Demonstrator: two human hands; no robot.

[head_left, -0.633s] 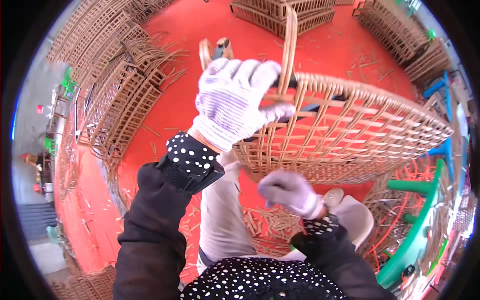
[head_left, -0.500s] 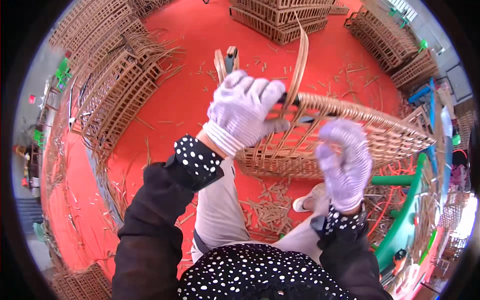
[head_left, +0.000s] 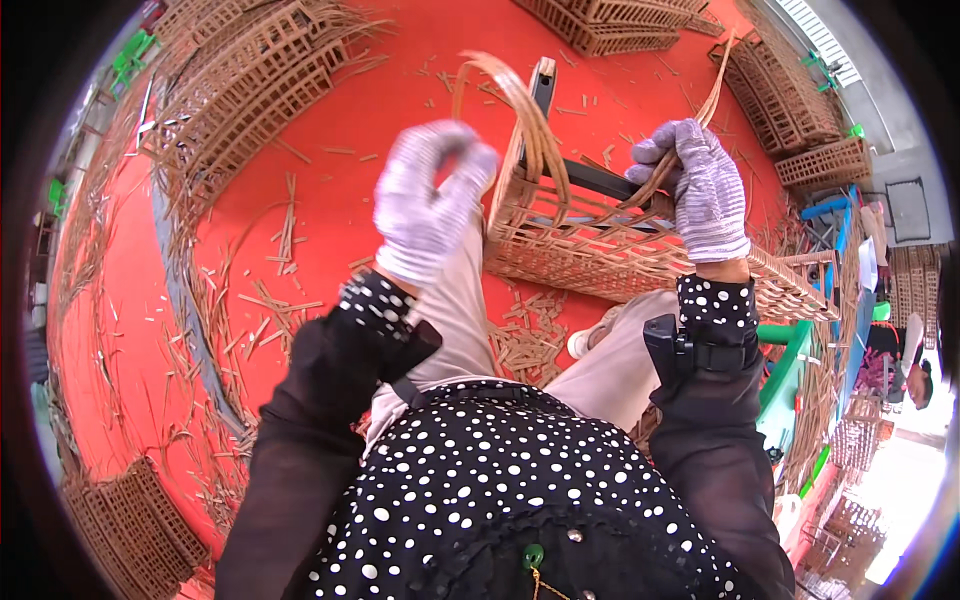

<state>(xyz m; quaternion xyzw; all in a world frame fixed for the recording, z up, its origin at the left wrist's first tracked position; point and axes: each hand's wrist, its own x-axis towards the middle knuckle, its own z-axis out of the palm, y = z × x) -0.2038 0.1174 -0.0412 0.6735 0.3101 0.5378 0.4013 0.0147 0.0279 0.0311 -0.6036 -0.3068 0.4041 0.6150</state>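
Note:
A woven wicker basket (head_left: 600, 258) of brown strips on a dark frame is tilted in front of my legs. My right hand (head_left: 708, 185), in a striped pale purple glove, is closed round a thin wicker strand (head_left: 660, 178) at the basket's dark rim bar (head_left: 600, 180). That strand's free end sticks up above the hand. Left of the basket, my left hand (head_left: 425, 205), gloved alike, is raised and blurred, its fingers curled with a gap before the thumb. Nothing shows in it. Beside it, a loop of flat strands (head_left: 505, 75) arches over the basket's left end.
Stacked wicker baskets stand at the far left (head_left: 250, 80), far middle (head_left: 610, 25) and far right (head_left: 780, 90). Cut strips (head_left: 525, 335) litter the red floor (head_left: 390, 80). A green frame (head_left: 790, 375) stands right of my leg.
My left hand has left the basket's rim and moved left. My right hand has moved up and taken hold of the strand at the rim. The basket's left end now shows, with strands looped over it.

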